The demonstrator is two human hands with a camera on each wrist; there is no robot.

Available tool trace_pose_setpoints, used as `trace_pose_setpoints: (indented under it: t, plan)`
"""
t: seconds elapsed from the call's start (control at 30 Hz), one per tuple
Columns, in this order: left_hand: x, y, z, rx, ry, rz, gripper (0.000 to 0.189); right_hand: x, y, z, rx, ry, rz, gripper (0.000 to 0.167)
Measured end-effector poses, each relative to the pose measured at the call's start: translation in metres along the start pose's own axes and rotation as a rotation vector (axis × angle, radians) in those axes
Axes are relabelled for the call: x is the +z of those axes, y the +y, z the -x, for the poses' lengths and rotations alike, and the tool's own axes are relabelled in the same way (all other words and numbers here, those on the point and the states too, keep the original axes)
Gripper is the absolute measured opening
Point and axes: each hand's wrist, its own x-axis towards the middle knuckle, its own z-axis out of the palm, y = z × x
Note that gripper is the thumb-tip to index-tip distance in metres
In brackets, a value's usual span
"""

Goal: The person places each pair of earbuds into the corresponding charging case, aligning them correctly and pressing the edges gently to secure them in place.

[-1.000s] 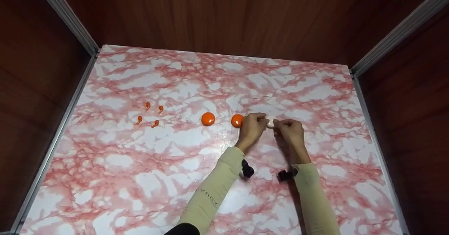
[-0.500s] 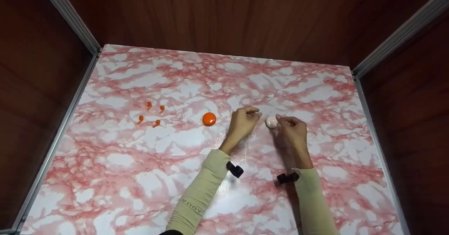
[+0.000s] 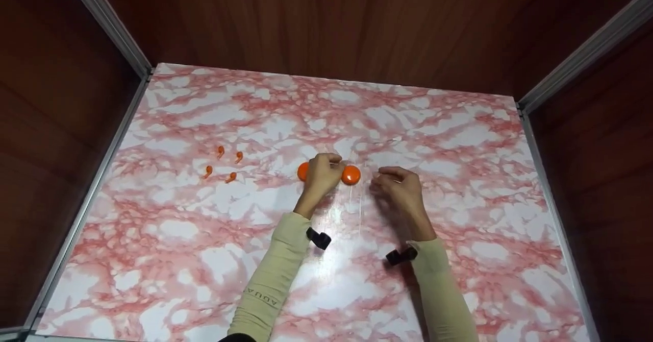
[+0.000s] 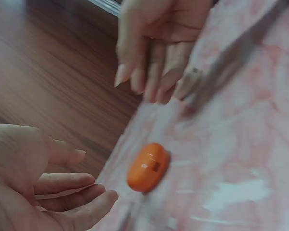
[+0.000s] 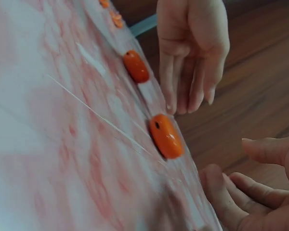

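My left hand (image 3: 324, 176) hovers between two round, glossy orange earbud cases, its fingers loosely bent with nothing in them. It partly covers the left case (image 3: 303, 172); the right case (image 3: 351, 174) shows just beside its fingertips. In the right wrist view, both the nearer case (image 5: 166, 136) and the farther case (image 5: 136, 66) sit on the table. To the right, my right hand (image 3: 400, 186) has relaxed fingers, apart from the cases. A small pale thing (image 4: 189, 83) shows near its fingers in the left wrist view, partly hidden; whether it is touched I cannot tell.
Several orange earbuds (image 3: 220, 167) lie apart in a group on the left of the red-and-white marbled table (image 3: 178, 229). Dark wood-look panels (image 3: 326, 25) with metal edging stand along the back and both sides.
My left hand has come away from the white round case and moved left, uncovering the right orange case and partly covering the left one. My right hand has shifted slightly left; the white case is covered.
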Motion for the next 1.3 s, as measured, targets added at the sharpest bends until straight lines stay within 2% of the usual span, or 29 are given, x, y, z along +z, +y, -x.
trace_pose_setpoints:
  t: [0.1, 0.2, 0.43, 0.63, 0.83, 0.97, 1.03, 1.13, 1.3]
  plan:
    - [0.003, -0.007, 0.002, 0.001, -0.009, 0.006, 0.029, 0.009, 0.001, -0.003, 0.02, -0.026, -0.055, 0.038]
    - [0.006, -0.011, 0.003, 0.004, -0.008, 0.007, 0.028, 0.015, 0.002, -0.006, 0.042, -0.025, -0.065, 0.039]
    - [0.011, -0.014, 0.004, 0.046, 0.016, -0.108, 0.022, 0.025, 0.005, -0.009, 0.107, -0.05, -0.146, 0.035]
    - [0.015, -0.015, 0.004, 0.05, 0.014, -0.144, 0.017, 0.033, 0.007, -0.014, 0.084, -0.018, -0.116, 0.026]
    - [0.017, -0.015, 0.003, 0.036, 0.014, -0.141, 0.042, 0.039, 0.007, -0.018, 0.087, 0.015, -0.084, 0.024]
    - [0.019, -0.017, 0.002, 0.032, 0.009, -0.143, 0.036, 0.042, 0.009, -0.021, 0.057, 0.037, -0.024, 0.023]
    - [0.02, -0.018, 0.003, 0.02, 0.004, -0.131, 0.026, 0.042, 0.009, -0.022, 0.045, 0.044, -0.006, 0.024]
    - [0.02, -0.018, 0.005, -0.032, -0.015, -0.066, 0.015, 0.04, 0.01, -0.02, 0.046, 0.042, -0.012, 0.023]
    - [0.018, -0.015, 0.008, -0.143, -0.059, 0.088, 0.019, 0.035, 0.008, -0.014, 0.034, 0.024, -0.087, 0.022]
